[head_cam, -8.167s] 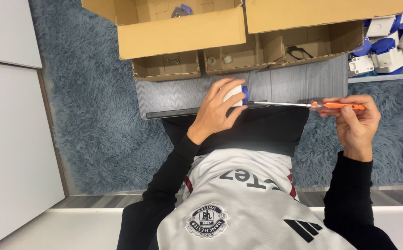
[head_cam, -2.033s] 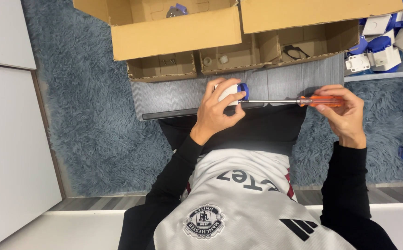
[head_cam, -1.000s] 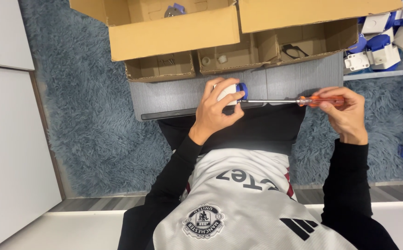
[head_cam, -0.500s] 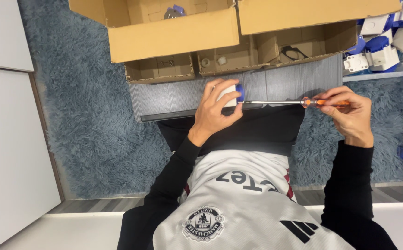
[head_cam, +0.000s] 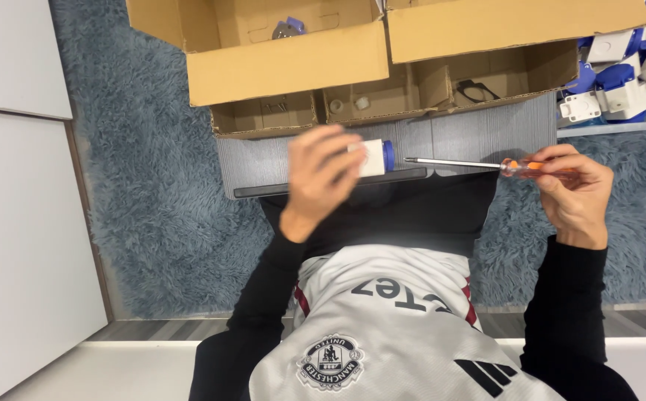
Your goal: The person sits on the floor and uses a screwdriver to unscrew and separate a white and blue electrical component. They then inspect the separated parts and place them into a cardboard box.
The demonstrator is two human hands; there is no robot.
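White plug (head_cam: 373,157) with blue end, held in the left hand (head_cam: 321,177) above a grey ribbed board (head_cam: 479,134) across the lap; left grip closed around its white body, blue cap pointing right. Screwdriver (head_cam: 486,163) with orange handle pinched in the right hand (head_cam: 577,194), fingers closed on the handle, shaft level and pointing left.

Compared with half a second ago: screwdriver tip now drawn clear of the blue end, a plain gap between the two where before the tip met the plug. Left hand blurred and lower, right hand farther to the right. Compared with two seconds ago, same change, tip then still at the blue cap.

Around, largest first: shaggy blue-grey rug (head_cam: 145,193) under everything. Pale cabinet panels (head_cam: 18,223) along the left edge. Large open cardboard box (head_cam: 278,52) at the top, a small blue and grey part inside it. Second cardboard box (head_cam: 501,26) just beside it on the right. Shallow cardboard trays (head_cam: 412,93) below the boxes, touching the board's far edge, holding small bits and a black loop of wire. Pile of white and blue plugs (head_cam: 620,74) at the upper right, well apart from both hands. Nothing between tip and cap.
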